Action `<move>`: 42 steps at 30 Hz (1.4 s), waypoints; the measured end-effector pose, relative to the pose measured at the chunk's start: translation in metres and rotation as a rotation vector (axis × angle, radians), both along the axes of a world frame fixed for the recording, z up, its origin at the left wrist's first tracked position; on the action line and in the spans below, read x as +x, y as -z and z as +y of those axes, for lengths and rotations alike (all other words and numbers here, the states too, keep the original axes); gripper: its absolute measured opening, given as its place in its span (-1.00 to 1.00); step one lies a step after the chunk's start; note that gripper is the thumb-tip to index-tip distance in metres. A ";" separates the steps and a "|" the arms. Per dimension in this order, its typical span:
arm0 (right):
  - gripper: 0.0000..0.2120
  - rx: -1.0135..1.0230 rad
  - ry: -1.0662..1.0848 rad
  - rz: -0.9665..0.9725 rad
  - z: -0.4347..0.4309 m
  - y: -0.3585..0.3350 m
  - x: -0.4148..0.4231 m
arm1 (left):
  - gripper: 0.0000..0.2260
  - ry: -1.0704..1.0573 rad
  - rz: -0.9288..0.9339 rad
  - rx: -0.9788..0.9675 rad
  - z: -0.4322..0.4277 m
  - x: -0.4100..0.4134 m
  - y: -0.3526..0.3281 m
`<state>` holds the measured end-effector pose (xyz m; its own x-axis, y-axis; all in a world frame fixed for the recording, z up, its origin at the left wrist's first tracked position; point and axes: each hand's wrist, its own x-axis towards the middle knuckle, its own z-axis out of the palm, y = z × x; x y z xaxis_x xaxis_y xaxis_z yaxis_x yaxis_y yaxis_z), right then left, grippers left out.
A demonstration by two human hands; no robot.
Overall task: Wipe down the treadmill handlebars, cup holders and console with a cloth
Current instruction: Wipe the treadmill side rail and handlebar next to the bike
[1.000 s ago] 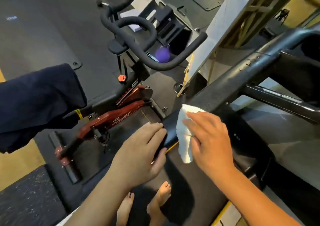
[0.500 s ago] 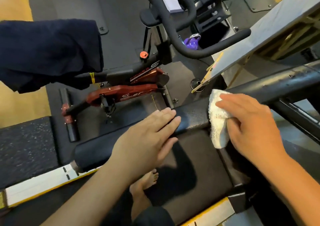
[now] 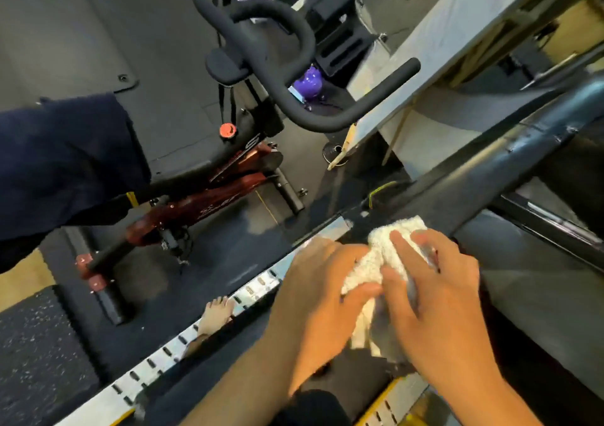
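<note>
The treadmill's black handlebar (image 3: 510, 151) slopes from upper right down to the centre. At its lower end a white cloth (image 3: 376, 262) is bunched between both hands, with part of it hanging below. My left hand (image 3: 320, 301) holds the cloth's left side with its thumb laid over it. My right hand (image 3: 438, 298) covers the right side, fingers spread over the cloth and thumb tucked against it. The console and cup holders are out of sight.
A spin bike with black handlebars (image 3: 294, 76) and a red frame (image 3: 209, 203) stands to the left, with a dark blue cloth (image 3: 65, 164) draped over its seat. A purple kettlebell (image 3: 309, 82) sits behind. The silver side rail (image 3: 202, 334) and a bare foot (image 3: 215, 314) lie below.
My left hand left the handlebar and came onto the cloth beside my right hand. The cloth moved down to the bar's lower end, and the view shifted.
</note>
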<state>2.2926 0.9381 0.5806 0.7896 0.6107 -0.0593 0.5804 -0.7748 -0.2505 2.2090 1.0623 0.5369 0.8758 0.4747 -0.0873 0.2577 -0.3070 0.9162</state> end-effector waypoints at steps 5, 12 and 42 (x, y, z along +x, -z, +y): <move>-0.36 0.040 0.227 0.138 0.018 -0.007 -0.036 | -0.71 0.160 0.079 -0.059 0.060 0.017 0.004; -0.42 0.015 0.297 0.123 0.034 -0.011 -0.039 | -0.78 0.311 -0.035 0.220 0.056 -0.007 -0.014; -0.44 -0.397 0.237 -0.092 0.073 0.007 -0.018 | -0.75 0.298 0.573 -0.923 0.054 0.098 0.066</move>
